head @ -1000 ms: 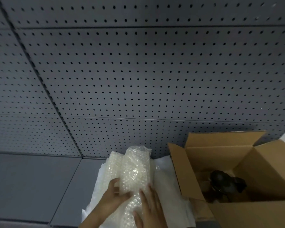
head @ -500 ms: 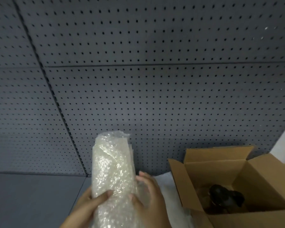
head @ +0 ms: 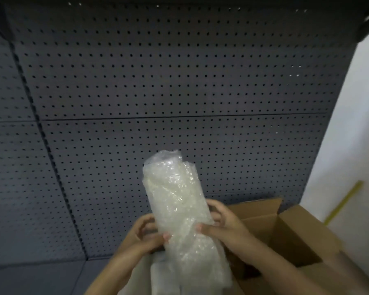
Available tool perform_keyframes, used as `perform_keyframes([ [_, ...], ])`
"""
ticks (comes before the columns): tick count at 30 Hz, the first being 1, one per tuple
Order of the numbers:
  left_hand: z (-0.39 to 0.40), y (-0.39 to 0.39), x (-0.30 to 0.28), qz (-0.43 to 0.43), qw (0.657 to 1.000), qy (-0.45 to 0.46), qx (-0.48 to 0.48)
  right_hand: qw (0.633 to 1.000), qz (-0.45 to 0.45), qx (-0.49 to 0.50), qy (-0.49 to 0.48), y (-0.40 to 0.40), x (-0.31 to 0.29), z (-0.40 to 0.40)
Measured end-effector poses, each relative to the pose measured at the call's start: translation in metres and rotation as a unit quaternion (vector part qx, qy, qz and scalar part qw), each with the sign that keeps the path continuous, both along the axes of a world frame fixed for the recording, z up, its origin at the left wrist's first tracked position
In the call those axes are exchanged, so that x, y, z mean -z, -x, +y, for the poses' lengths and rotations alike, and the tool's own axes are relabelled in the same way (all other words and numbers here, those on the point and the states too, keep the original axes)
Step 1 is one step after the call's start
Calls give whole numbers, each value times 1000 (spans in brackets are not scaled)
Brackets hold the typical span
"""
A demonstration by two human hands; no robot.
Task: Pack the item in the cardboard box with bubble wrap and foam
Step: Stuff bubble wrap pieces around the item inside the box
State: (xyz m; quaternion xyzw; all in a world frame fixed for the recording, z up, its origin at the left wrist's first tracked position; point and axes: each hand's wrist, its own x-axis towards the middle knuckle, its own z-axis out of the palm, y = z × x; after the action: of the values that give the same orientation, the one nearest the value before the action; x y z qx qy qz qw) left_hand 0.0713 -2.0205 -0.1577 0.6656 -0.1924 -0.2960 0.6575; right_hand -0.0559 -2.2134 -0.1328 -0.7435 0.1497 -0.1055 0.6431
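Head view: both hands, left (head: 146, 235) and right (head: 224, 227), grip the near-upright bubble-wrapped bundle (head: 177, 201), top tilted left.

Two bare forearms entered from the bottom edge, no sleeves, cuffs or gloves in view. Left hand (head: 146, 236) and right hand (head: 225, 227) both bare: no rings, watch or bands seen (frame somewhat blurred). Short, unpainted nails showed on thumbs.
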Motion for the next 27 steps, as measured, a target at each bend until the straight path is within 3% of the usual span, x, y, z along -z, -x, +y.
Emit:
perform_keyframes([
  [5,-41,1,19,-86,992,-75,50,976,61,17,210,48,-22,-82],
  [9,-71,13,35,-175,972,-127,86,909,166,-1,382,79,-13,-150],
  [15,-114,22,38,-317,933,-163,54,844,254,-66,467,83,41,-225],
  [18,-144,27,39,-357,916,-170,59,777,276,-90,559,72,59,-248],
  [20,-168,35,39,-366,905,-196,89,784,285,-111,541,62,69,-261],
  [22,-194,42,43,-363,891,-234,144,791,287,-201,502,51,82,-269],
  [25,-228,54,55,-361,862,-278,221,828,283,-287,389,38,90,-274],
  [27,-247,62,65,-369,846,-292,252,826,291,-318,362,34,95,-282],
])
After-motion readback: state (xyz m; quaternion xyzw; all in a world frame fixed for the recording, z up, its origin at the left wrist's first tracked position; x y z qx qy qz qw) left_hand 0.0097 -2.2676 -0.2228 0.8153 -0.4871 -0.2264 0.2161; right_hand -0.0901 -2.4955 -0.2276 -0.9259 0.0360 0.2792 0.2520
